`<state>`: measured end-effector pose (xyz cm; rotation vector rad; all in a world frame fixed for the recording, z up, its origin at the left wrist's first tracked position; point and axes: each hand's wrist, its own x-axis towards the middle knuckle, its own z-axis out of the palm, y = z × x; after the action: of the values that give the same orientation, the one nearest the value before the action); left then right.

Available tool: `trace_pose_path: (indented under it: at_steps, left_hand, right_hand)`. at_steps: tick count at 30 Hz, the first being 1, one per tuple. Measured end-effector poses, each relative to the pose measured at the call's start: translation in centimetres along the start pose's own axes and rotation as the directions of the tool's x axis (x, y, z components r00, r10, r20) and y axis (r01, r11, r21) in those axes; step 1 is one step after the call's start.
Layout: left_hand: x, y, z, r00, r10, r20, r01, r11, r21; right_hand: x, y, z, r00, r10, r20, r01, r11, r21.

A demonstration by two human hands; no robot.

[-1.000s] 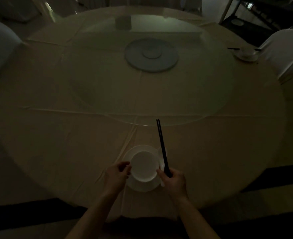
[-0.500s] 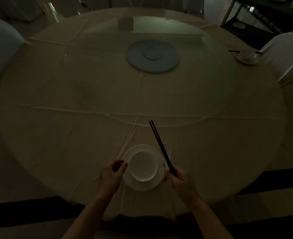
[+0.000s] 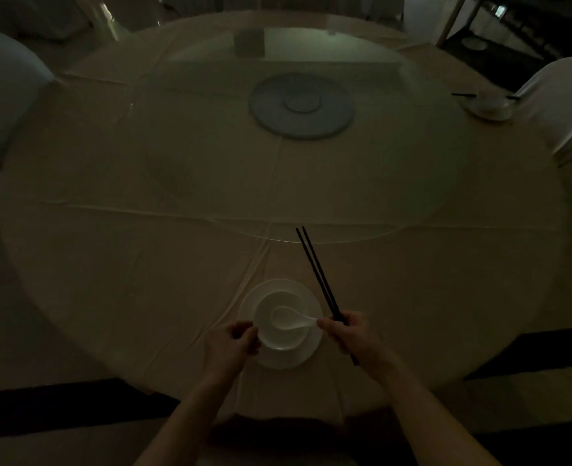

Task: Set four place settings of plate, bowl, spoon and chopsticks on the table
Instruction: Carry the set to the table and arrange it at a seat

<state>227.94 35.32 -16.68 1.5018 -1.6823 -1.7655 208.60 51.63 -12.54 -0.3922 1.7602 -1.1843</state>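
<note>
A white plate lies near the table's front edge with a white bowl on it. A white spoon lies inside the bowl, its handle pointing right. My right hand grips a pair of black chopsticks that point up and away over the cloth, and its fingertips touch the spoon's handle. My left hand curls around the bowl's left rim. A second setting with a plate, a bowl and dark chopsticks stands at the far right.
The round table wears a cream cloth and carries a large glass turntable with a grey disc at its middle. White covered chairs stand at the right and left. The room is dim.
The spoon, earlier beside the bowl on the right, now lies inside the bowl. My right hand shifted with the chopsticks, which now tilt more to the left. My left hand stays at the bowl's left rim.
</note>
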Motion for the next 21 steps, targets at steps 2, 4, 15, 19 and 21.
trace_pose_path:
  at_steps: [2,4,15,19,21]
  left_hand:
    - [0.1,0.0,0.0,1.0,-0.001,-0.003,0.001,1.0,-0.009]
    - [0.2,-0.1,0.0,1.0,0.005,-0.003,-0.005,1.0,0.002]
    - [0.4,-0.5,-0.3,1.0,0.025,0.003,-0.025,1.0,-0.01]
    - [0.0,0.1,-0.2,1.0,0.015,0.001,-0.015,0.999,-0.029]
    - [-0.5,0.6,-0.1,1.0,0.017,-0.016,-0.017,1.0,-0.017]
  right_hand:
    - [0.4,0.0,0.2,0.999,0.042,0.019,-0.042,0.998,0.037]
    - [0.7,0.1,0.6,0.997,0.067,0.024,-0.069,0.996,0.061]
    - [1.7,0.1,1.0,0.994,0.105,0.04,-0.105,0.994,-0.009]
    - [1.7,0.0,0.9,0.995,0.096,0.027,-0.095,0.995,-0.024]
    - [1.6,0.1,0.7,0.994,0.111,0.007,-0.11,0.993,-0.036]
